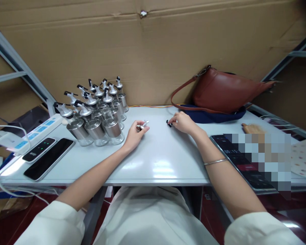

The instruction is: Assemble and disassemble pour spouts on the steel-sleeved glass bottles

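Observation:
My left hand (136,134) is above the white table, its fingers closed around a silver pour spout (143,126) whose thin tip points up and right. To its right, my right hand (182,121) has its fingertips pinched on a small black flip cap (169,124), low over the tabletop. A metal bangle (215,162) circles my right forearm. Left of my left hand stands a cluster of glass oil bottles (94,131) with steel bands. Silver spouts with black flip caps top most of them.
A brown leather bag (221,90) lies on dark blue cloth at the back right. A tablet or phone (242,163), partly pixelated, and a brush (252,129) are at right. A black phone (49,158), a power strip (38,132) and cables occupy the left. Cardboard (153,58) walls the back.

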Demonstrator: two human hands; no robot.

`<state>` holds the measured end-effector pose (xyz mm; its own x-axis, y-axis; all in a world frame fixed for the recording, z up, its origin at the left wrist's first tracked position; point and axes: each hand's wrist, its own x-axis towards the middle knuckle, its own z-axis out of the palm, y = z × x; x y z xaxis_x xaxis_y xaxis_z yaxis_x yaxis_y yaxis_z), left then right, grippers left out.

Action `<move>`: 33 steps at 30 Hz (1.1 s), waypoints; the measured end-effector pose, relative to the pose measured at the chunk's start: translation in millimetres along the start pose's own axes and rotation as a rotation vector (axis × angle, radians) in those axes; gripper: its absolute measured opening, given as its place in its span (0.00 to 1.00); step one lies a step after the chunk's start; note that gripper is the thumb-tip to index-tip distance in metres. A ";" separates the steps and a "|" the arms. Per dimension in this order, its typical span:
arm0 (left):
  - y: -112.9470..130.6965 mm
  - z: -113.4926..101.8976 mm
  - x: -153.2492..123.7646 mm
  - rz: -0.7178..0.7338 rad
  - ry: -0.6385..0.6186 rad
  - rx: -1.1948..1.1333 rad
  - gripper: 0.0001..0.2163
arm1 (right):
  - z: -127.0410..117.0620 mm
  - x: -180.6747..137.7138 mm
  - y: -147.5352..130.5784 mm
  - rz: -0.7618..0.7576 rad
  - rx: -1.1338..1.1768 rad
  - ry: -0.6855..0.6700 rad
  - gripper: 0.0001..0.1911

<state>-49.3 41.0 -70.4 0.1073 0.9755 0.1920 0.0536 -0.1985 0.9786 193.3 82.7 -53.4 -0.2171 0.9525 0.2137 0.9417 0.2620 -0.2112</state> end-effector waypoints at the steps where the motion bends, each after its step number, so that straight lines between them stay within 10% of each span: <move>1: 0.6 0.5 -0.2 -0.001 -0.001 -0.004 0.14 | -1.3 -0.2 -1.8 0.000 0.001 0.017 0.16; 11: 5.2 1.6 0.3 -0.044 -0.076 -0.106 0.18 | -12.5 -16.8 -80.0 -0.380 0.502 0.092 0.11; 33: 6.4 -4.4 -1.3 0.184 0.062 0.121 0.08 | -7.8 -20.5 -84.3 -0.232 0.611 0.019 0.12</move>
<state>-53.5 38.8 -64.0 0.0649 0.9250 0.3745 0.1581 -0.3801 0.9114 120.4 39.9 -32.5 -0.3872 0.8594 0.3340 0.5545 0.5064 -0.6603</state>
